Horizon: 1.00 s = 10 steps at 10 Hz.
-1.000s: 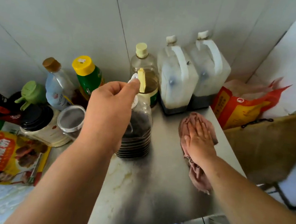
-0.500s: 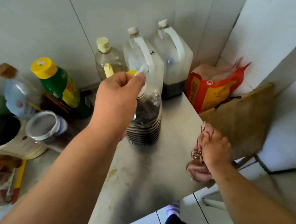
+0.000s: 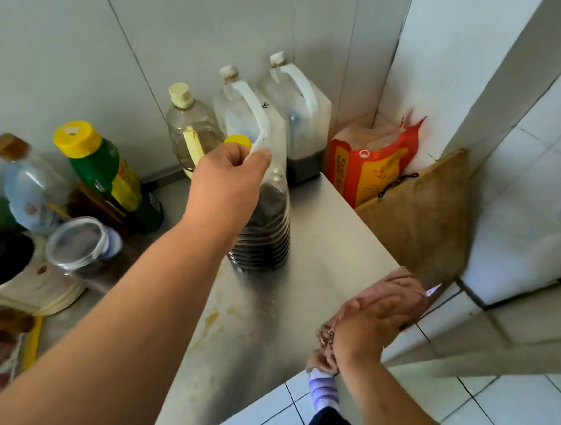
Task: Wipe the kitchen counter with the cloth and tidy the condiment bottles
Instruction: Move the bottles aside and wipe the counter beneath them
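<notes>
The bare stainless-steel worktop (image 3: 325, 230) fills the centre of the frame, and we judge the wiping only partly done: yellowish stains remain on the lower middle of the steel, and the cluttered patch at left looks untouched.

Along the tiled wall at top centre stand two translucent square jugs with white handles (image 3: 291, 124) and a clear round bottle with a cream cap (image 3: 191, 125); these already look lined up. At upper left a green bottle with a yellow cap (image 3: 111, 172) leans among jars, so tidying there is left to do (as far as we can tell).

In front of the row stands the ribbed clear plastic bottle of dark liquid (image 3: 267, 231), alone on the steel. Our left hand (image 3: 223, 186) has its grip closed on that bottle's white handle near the cap.

At the worktop's right edge, our right hand (image 3: 375, 320) presses the crumpled pink cloth (image 3: 406, 282), fingers curled round it, ready for wiping.
</notes>
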Each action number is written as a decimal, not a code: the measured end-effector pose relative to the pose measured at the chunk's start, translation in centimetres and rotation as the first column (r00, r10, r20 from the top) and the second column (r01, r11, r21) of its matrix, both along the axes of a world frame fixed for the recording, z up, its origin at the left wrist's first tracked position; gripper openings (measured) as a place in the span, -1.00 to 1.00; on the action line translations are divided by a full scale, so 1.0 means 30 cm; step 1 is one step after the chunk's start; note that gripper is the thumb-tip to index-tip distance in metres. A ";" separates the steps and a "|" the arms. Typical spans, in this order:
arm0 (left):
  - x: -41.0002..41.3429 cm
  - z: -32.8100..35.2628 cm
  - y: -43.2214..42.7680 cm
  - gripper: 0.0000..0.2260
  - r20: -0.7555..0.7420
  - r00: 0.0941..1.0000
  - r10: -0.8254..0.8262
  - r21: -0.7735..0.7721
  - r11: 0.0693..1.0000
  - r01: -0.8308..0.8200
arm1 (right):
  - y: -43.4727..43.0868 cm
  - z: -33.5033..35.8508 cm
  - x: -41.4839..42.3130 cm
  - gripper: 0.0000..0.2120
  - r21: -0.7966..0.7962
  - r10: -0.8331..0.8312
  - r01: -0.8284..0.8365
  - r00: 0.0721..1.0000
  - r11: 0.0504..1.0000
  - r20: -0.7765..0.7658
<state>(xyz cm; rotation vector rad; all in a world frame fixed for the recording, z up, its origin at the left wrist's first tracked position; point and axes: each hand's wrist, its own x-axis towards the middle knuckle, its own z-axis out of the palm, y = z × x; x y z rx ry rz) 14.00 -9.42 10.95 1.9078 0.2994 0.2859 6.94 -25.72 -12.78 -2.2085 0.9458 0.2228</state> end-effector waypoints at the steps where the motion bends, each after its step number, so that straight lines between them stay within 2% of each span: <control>1: -0.007 -0.005 0.003 -0.74 -0.011 1.000 -0.009 -0.008 1.000 0.009 | 0.035 -0.012 -0.087 -0.46 -0.175 0.268 -0.287 0.956 0.942 -0.122; 2: -0.006 -0.005 -0.003 -0.70 -0.002 1.000 -0.003 0.004 1.000 0.003 | 0.011 0.007 -0.091 -0.34 -0.359 0.305 -0.323 0.946 0.876 -0.107; 3: -0.001 -0.009 0.000 -0.64 0.003 1.000 0.006 0.048 0.999 -0.006 | -0.048 -0.003 -0.010 -0.32 -0.376 0.352 -0.352 0.933 0.857 -0.071; 4: -0.001 -0.016 0.010 -0.60 0.020 1.000 -0.019 0.080 0.997 0.018 | -0.073 0.010 0.122 -0.31 -0.389 0.386 -0.396 0.916 0.832 -0.105; 5: -0.004 -0.013 0.010 -0.61 0.035 0.999 -0.034 0.040 0.999 0.033 | -0.034 0.004 0.225 -0.32 -0.398 0.394 -0.404 0.912 0.824 -0.112; 6: 0.009 -0.018 0.003 -0.61 0.027 1.000 -0.013 -0.002 1.000 0.013 | -0.004 -0.008 0.191 -0.35 -0.435 0.491 -0.484 0.865 0.759 -0.106; 7: 0.016 -0.020 0.005 -0.59 0.009 1.000 0.002 -0.010 1.000 -0.002 | -0.056 -0.011 0.076 -0.38 -0.488 0.645 -0.605 0.757 0.629 -0.106; 8: 0.030 -0.011 -0.008 -0.61 0.015 0.999 0.037 0.008 0.999 -0.038 | -0.148 0.003 0.072 -0.37 -0.475 0.693 -0.654 0.711 0.589 -0.119; 9: 0.045 -0.005 -0.033 -0.59 0.023 0.999 0.048 0.021 0.999 -0.048 | -0.211 0.015 0.197 -0.42 -0.488 0.648 -0.613 0.752 0.621 -0.119; 10: 0.054 -0.006 -0.052 -0.59 0.013 0.999 0.048 0.019 0.999 -0.048 | -0.254 0.020 0.359 -0.45 -0.409 0.643 -0.605 0.764 0.683 -0.057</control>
